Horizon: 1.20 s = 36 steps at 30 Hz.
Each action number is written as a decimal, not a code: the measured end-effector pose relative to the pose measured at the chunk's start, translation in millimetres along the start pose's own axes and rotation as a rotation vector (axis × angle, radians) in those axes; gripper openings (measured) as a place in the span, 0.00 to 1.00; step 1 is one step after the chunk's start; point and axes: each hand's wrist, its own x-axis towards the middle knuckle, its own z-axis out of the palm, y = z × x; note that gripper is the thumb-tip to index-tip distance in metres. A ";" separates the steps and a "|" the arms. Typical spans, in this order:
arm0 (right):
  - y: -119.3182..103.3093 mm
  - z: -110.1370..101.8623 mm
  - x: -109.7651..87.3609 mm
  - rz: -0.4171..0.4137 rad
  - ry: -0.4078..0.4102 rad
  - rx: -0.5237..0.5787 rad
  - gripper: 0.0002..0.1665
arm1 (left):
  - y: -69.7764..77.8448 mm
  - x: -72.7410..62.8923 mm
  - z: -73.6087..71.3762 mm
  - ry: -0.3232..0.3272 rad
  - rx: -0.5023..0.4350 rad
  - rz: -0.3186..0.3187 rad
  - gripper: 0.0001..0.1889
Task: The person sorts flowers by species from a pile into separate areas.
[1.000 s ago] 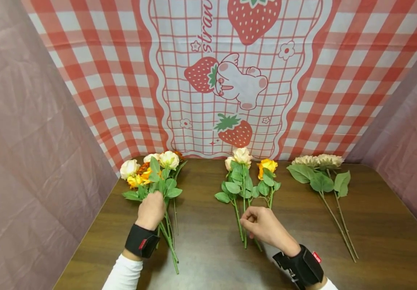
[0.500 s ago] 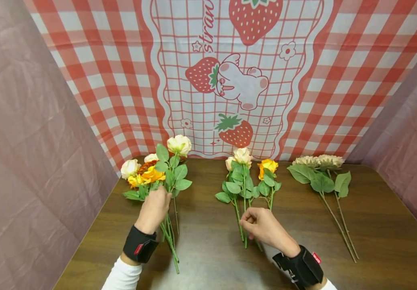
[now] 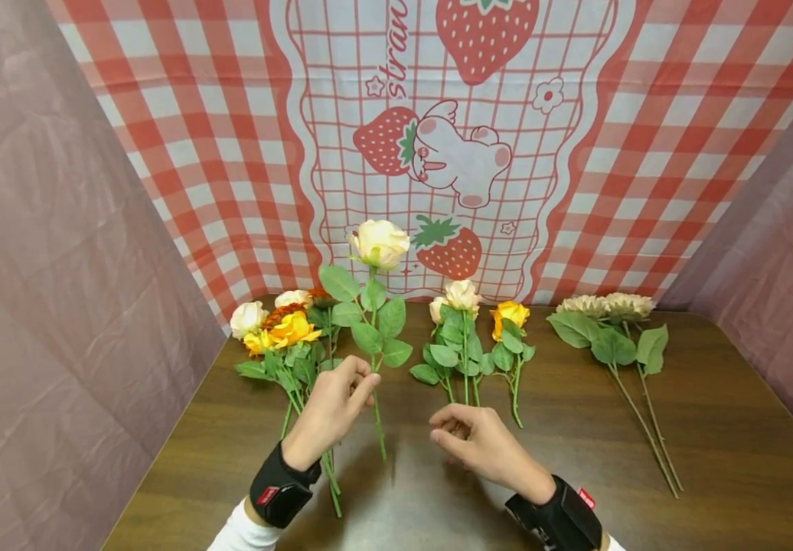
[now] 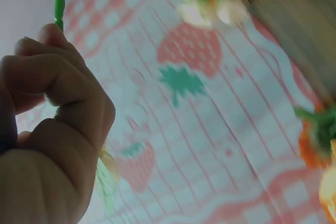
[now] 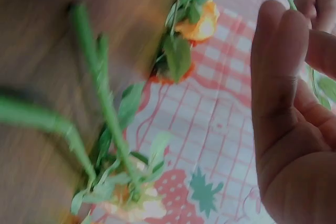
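Big cloth w/ red & white squares & strawberries hangs across the top of the frame, a bit creased. Below is a shiny brown table w/ wood lines. A bunch of white, yellow & orange flowers lies lower L. Cream rose is held up nr ctr, almost straight: puffy round bloom on top, skinny stem pointing down. L hand pinches its stem; R hand, lower ctr, has softly bent fingers, small gap to thumb.
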 end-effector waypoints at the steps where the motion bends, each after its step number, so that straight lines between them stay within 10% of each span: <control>1: -1.5 2.8 -0.1 -0.028 0.005 0.004 0.13 | 3.1 -1.0 2.4 -0.018 -0.032 0.004 0.03; 18: -14.5 20.7 -5.0 -0.200 0.021 0.108 0.07 | 17.1 -11.5 30.8 -0.193 -0.175 0.089 0.08; 36: 7.6 -18.5 1.7 0.084 0.143 0.032 0.11 | 18.1 -11.6 31.8 -0.258 -0.041 0.039 0.06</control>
